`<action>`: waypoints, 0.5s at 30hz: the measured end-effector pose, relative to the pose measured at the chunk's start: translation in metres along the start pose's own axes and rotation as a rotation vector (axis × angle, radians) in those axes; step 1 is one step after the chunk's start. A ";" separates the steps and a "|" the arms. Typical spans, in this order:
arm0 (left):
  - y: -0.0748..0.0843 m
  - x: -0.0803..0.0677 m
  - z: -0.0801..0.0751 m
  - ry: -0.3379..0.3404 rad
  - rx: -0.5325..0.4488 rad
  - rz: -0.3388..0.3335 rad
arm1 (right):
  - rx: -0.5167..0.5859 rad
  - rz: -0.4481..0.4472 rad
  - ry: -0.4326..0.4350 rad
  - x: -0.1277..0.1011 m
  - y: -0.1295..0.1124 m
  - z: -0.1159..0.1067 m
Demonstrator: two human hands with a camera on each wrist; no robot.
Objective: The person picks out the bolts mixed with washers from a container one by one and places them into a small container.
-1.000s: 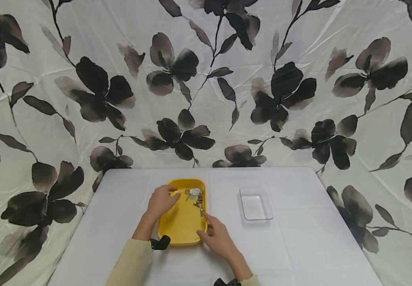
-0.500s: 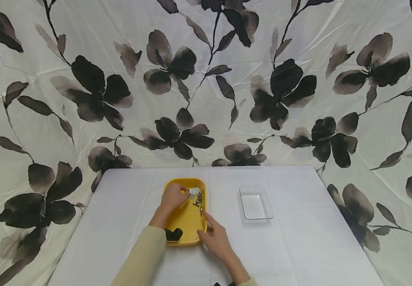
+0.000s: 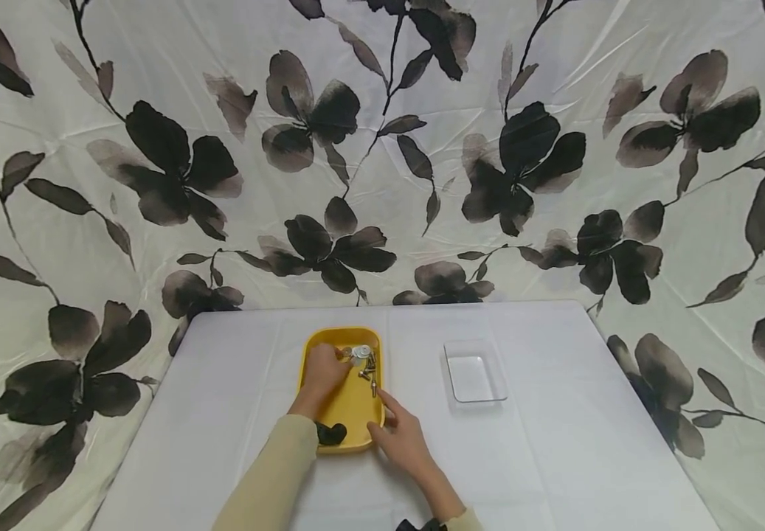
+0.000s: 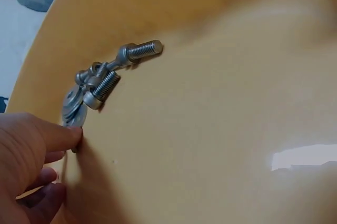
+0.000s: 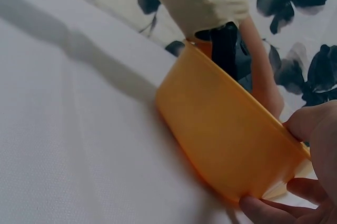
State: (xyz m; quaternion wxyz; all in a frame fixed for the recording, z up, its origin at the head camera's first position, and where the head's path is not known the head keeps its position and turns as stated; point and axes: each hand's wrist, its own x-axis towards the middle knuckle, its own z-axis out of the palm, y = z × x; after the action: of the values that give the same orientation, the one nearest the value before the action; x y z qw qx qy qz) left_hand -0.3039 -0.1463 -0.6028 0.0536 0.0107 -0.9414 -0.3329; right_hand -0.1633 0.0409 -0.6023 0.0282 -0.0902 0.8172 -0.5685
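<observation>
Table [image 3: 223, 413]: stood before a draped backdrop [image 3: 382, 147] that rose behind it at 12 o'clock and flanked it at 9 and 3.

Tray [image 3: 342, 435]: lay on the table, just left of centre.

Bolts [image 3: 370, 369]: lay in the tray toward its 1 o'clock corner, touching one another.

Washers [image 3: 359, 352]: lay in the tray at 11 o'clock of the bolts, touching them.

Left hand [image 3: 324, 369]: lay inside the tray at 9 o'clock of the washers, fingertips [image 4: 71, 137] touching a washer.

Right hand [image 3: 402, 435]: rested at the tray's 4 o'clock corner, fingers [image 5: 310, 124] on the rim.

Clear dish [image 3: 475, 372]: stood on the table at 3 o'clock of the tray, well apart.
</observation>
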 end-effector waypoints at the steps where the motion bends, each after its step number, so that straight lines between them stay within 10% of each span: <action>1: 0.000 0.000 0.000 -0.003 0.008 0.009 | -0.002 0.003 -0.004 0.000 0.000 0.000; 15: 0.002 -0.003 -0.001 0.027 0.057 0.119 | -0.004 -0.001 -0.008 0.000 0.001 0.000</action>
State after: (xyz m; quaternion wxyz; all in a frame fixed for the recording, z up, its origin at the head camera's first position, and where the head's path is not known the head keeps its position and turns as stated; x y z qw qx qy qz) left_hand -0.3003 -0.1447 -0.6009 0.0855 -0.0393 -0.9487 -0.3020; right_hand -0.1631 0.0415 -0.6030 0.0313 -0.0929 0.8183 -0.5664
